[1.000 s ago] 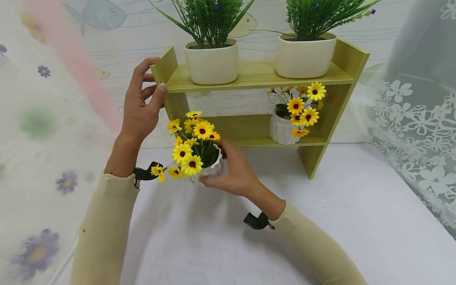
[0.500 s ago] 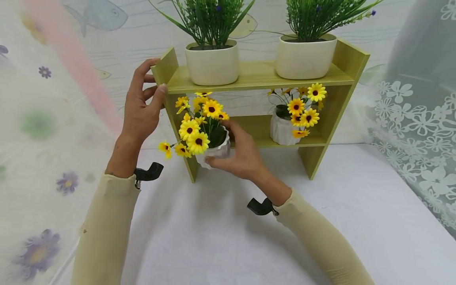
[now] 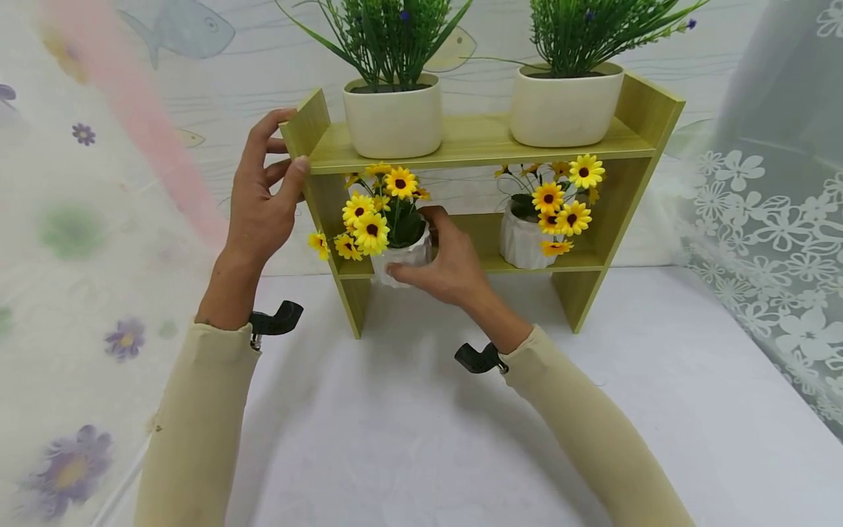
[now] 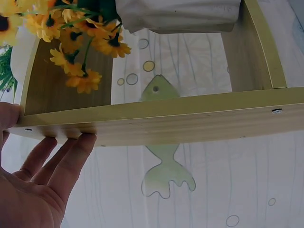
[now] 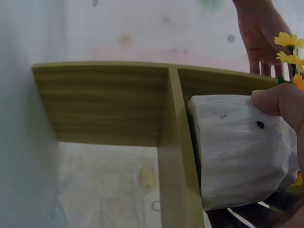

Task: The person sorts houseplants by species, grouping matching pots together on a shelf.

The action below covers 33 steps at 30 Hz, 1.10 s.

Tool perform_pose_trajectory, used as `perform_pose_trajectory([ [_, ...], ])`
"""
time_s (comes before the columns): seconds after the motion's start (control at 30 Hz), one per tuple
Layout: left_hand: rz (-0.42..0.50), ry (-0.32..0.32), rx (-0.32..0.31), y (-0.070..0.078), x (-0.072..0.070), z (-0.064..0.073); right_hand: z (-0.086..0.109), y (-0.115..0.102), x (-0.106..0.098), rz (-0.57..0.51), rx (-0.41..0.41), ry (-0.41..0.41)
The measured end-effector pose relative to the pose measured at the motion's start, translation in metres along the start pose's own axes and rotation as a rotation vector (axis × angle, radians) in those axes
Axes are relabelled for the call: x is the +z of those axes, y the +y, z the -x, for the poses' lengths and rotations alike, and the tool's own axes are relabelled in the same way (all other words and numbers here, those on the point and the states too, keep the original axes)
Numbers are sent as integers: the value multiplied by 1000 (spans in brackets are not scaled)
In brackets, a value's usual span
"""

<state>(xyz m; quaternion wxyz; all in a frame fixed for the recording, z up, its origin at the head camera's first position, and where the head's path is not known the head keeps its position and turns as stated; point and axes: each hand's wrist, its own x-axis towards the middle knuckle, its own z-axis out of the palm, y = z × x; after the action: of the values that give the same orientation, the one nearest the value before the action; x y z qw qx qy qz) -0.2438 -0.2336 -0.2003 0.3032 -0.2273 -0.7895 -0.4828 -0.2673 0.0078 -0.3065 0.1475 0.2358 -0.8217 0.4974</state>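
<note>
My right hand [image 3: 454, 263] grips a small white ribbed flowerpot [image 3: 410, 255] of yellow artificial daisies [image 3: 370, 233], thumb in front and fingers round its far side. The pot is at the front left of the lower board of a wooden shelf [image 3: 476, 132], its base overlapping the board's front edge in the head view. The right wrist view has the pot's white side [image 5: 242, 152] close beside the board [image 5: 178, 142]. My left hand [image 3: 263, 187] holds the shelf's left side panel at the upper corner; its fingers [image 4: 71, 164] lie along the outer face in the left wrist view.
A matching pot of yellow daisies [image 3: 523, 241] stands at the lower board's right end. Two larger cream planters, left [image 3: 393, 121] and right [image 3: 566, 110], hold green plants on top. White cloth [image 3: 421, 424] covers the table; a lace curtain [image 3: 777, 219] hangs at right.
My right hand has carried the daisy pot upward, slightly right and toward the shelf, from in front of its left side to the lower board. My left hand has stayed on the panel.
</note>
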Motion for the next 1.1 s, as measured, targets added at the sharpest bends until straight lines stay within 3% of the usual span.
perform_pose_trajectory([
  [0.7,-4,-6,11,1,2,-1,-18,11,-2,-4,92,-34],
  [0.9,4,0,16,-15,0,-5,-15,12,-1,7,97,-25],
  [1.1,2,5,11,-30,-2,-8,-7,12,-2,-11,49,-1],
])
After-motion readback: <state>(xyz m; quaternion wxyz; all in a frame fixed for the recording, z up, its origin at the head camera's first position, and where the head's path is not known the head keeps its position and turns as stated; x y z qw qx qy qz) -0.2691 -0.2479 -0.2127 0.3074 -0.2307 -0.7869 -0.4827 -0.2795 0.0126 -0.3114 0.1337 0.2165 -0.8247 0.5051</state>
